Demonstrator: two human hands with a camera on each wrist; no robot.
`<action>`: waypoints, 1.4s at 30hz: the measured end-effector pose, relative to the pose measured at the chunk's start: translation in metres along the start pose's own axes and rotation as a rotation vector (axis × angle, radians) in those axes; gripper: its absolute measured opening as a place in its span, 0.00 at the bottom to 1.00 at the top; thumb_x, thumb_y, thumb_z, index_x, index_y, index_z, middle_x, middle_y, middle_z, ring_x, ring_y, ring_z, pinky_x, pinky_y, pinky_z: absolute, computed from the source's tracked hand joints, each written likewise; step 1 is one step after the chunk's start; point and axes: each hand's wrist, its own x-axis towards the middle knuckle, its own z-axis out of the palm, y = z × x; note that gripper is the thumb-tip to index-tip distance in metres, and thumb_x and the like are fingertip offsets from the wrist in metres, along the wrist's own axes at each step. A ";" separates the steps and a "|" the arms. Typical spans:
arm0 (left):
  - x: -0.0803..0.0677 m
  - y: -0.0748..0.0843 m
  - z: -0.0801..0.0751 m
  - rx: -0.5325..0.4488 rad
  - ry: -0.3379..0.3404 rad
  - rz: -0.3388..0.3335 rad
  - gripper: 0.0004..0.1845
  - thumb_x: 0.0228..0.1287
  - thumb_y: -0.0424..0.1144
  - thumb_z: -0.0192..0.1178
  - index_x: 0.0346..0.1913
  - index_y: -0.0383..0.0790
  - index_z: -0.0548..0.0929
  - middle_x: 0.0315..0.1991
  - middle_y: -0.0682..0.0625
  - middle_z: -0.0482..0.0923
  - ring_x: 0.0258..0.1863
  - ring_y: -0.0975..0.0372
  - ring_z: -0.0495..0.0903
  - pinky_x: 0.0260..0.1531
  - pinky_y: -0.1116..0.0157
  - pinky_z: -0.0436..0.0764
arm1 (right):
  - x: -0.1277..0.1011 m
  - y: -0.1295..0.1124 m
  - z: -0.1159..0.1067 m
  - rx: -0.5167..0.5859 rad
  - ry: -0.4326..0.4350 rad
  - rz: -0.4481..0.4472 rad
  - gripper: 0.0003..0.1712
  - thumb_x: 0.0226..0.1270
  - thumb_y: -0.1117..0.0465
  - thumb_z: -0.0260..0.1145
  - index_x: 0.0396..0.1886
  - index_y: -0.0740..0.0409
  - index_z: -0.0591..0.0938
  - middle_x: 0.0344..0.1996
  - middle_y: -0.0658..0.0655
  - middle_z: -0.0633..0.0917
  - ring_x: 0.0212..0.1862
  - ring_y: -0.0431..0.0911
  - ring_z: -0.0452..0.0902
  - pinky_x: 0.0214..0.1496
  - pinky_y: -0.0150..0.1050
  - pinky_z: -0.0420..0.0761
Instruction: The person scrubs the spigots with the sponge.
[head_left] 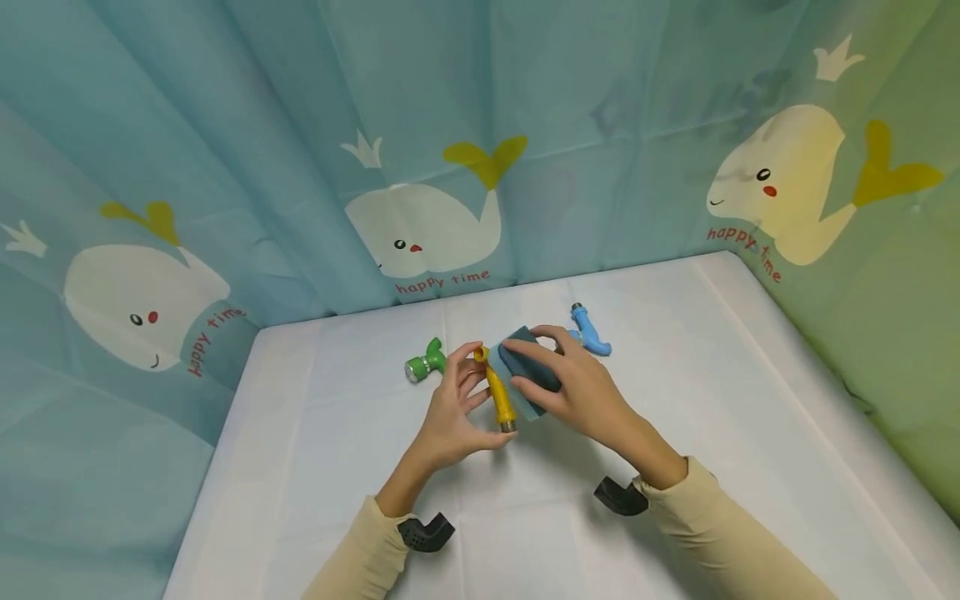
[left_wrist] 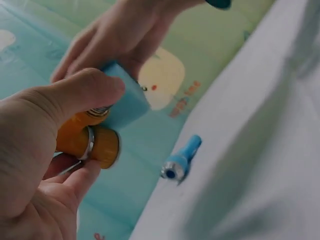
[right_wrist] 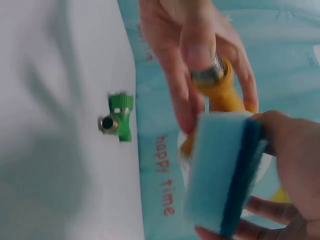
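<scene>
My left hand [head_left: 448, 421] holds a yellow plastic faucet [head_left: 498, 392] above the table, with the thumb on its threaded metal end and the other fingers at the opposite end. A two-tone blue sponge [head_left: 536, 364], one layer light and one dark, is gripped by my right hand [head_left: 592, 390]. In the right wrist view the sponge [right_wrist: 217, 170] lies right against the yellow faucet [right_wrist: 220, 97] and covers part of it. The left wrist view shows the faucet's round orange-yellow end [left_wrist: 107, 146] with a silver ring beside it.
On the white table [head_left: 337, 467], a green faucet [head_left: 427, 363] lies beyond my left hand. A light blue faucet [head_left: 590, 333] lies behind my right hand, partly hidden. A curtain [head_left: 585, 150] printed with whales stands along the table's back and sides.
</scene>
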 end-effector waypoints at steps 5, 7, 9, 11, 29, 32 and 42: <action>-0.004 -0.001 0.000 0.004 0.016 -0.004 0.65 0.39 0.20 0.81 0.78 0.43 0.51 0.67 0.34 0.66 0.68 0.45 0.72 0.63 0.57 0.77 | -0.003 0.004 -0.001 -0.073 -0.029 0.082 0.27 0.66 0.50 0.75 0.65 0.44 0.83 0.60 0.66 0.78 0.42 0.55 0.82 0.32 0.49 0.85; -0.005 -0.001 -0.001 0.019 0.012 -0.012 0.65 0.39 0.20 0.81 0.78 0.44 0.51 0.68 0.35 0.66 0.69 0.46 0.71 0.63 0.58 0.76 | -0.004 0.005 -0.002 -0.061 -0.033 0.092 0.28 0.67 0.50 0.75 0.65 0.44 0.83 0.60 0.65 0.78 0.40 0.54 0.82 0.32 0.49 0.85; -0.006 -0.001 -0.002 0.033 0.000 -0.008 0.65 0.39 0.20 0.80 0.78 0.45 0.51 0.69 0.36 0.64 0.70 0.46 0.70 0.64 0.58 0.76 | -0.002 0.004 -0.002 -0.039 -0.043 0.081 0.27 0.68 0.48 0.74 0.66 0.43 0.82 0.61 0.65 0.77 0.40 0.53 0.82 0.33 0.47 0.85; -0.006 0.000 -0.003 0.054 -0.016 0.004 0.64 0.39 0.20 0.80 0.78 0.44 0.51 0.71 0.36 0.63 0.71 0.46 0.69 0.63 0.57 0.76 | -0.001 0.003 -0.003 -0.025 -0.070 0.066 0.27 0.70 0.47 0.72 0.67 0.43 0.82 0.62 0.65 0.77 0.42 0.53 0.82 0.34 0.46 0.85; -0.013 -0.005 -0.013 -0.078 0.019 -0.021 0.65 0.40 0.21 0.79 0.78 0.46 0.49 0.71 0.35 0.66 0.70 0.47 0.71 0.65 0.59 0.76 | 0.000 0.005 0.003 0.005 -0.035 0.076 0.28 0.67 0.52 0.75 0.67 0.45 0.81 0.63 0.64 0.76 0.51 0.57 0.81 0.44 0.55 0.86; -0.013 -0.006 -0.013 -0.111 0.041 -0.027 0.64 0.41 0.20 0.78 0.78 0.44 0.48 0.72 0.36 0.64 0.70 0.46 0.71 0.65 0.59 0.76 | -0.001 0.003 0.005 0.037 -0.002 0.018 0.29 0.66 0.52 0.75 0.67 0.45 0.81 0.65 0.64 0.75 0.49 0.55 0.80 0.43 0.51 0.86; -0.012 -0.009 -0.014 -0.256 0.079 -0.015 0.61 0.47 0.22 0.77 0.79 0.45 0.48 0.72 0.32 0.64 0.71 0.49 0.69 0.67 0.59 0.74 | -0.009 0.014 0.005 0.017 0.035 0.081 0.28 0.64 0.54 0.77 0.64 0.44 0.82 0.65 0.64 0.75 0.49 0.56 0.81 0.44 0.56 0.86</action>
